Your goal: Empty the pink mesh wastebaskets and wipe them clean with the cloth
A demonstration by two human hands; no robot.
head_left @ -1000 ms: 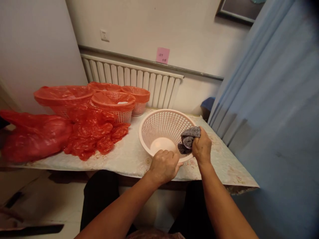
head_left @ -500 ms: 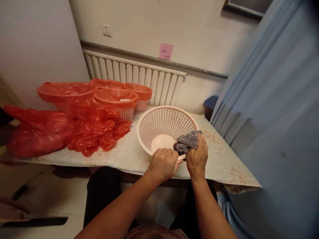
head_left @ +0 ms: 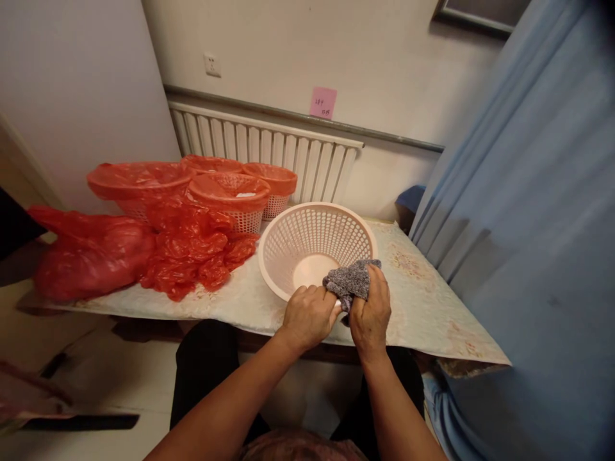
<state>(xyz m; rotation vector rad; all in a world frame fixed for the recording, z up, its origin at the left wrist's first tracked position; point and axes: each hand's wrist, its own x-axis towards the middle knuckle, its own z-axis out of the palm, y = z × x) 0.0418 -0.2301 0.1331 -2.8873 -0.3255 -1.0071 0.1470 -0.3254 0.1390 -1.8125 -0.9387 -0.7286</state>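
Gripping near rim of pale perforated plastic basket (head_left: 314, 264), ctr of frame, w/ L hand (head_left: 309, 319). Holding bunched gray cloth (head_left: 353, 280) over same rim w/ R hand (head_left: 372, 314). Vs 1 s ago: shifted from basket's R side to near L hand, leaving R edge uncovered.

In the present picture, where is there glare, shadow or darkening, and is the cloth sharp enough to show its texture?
Head view: small bright glints on the crumpled red plastic, dark patches, perhaps shadows, on the curtain, and a blackened top-right corner; also in the head view, the cloth shows its speckled texture, though the pink thing at lower left looks soft.
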